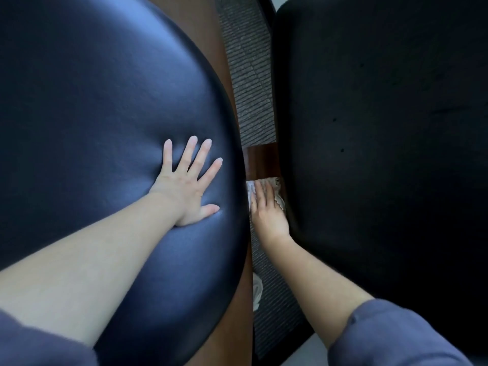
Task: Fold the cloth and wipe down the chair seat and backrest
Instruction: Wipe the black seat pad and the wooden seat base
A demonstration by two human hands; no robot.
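Left hand (184,186) lies flat on the glossy cushion (105,101), fingers (203,154) spread wide and straight, holding nothing. The leather dents under the palm, so it is probably bracing the chair or taking the person's weight while they lean. Right hand (266,210) reaches down into the gap between the two pads, fingers (260,192) laid nearly straight over the cloth (279,196) and pressing it down rather than clenching it. The cloth is bunched under that hand, on or just at the near end of the brown wooden rail (261,162), between the glossy cushion on the left and the matte cushion (383,154) on the right. Its edges show on both sides of the fingers. It looks like a wipe of the frame between the pads. Can't tell which pad is the seat and which the backrest. Striped carpet (250,88) shows through the gap, far and near. Count: two hands, two cushions, one cloth, one rail, two blue sleeves at the near edge. One pale scrap (257,289) sits lower in the gap, too unclear to name.
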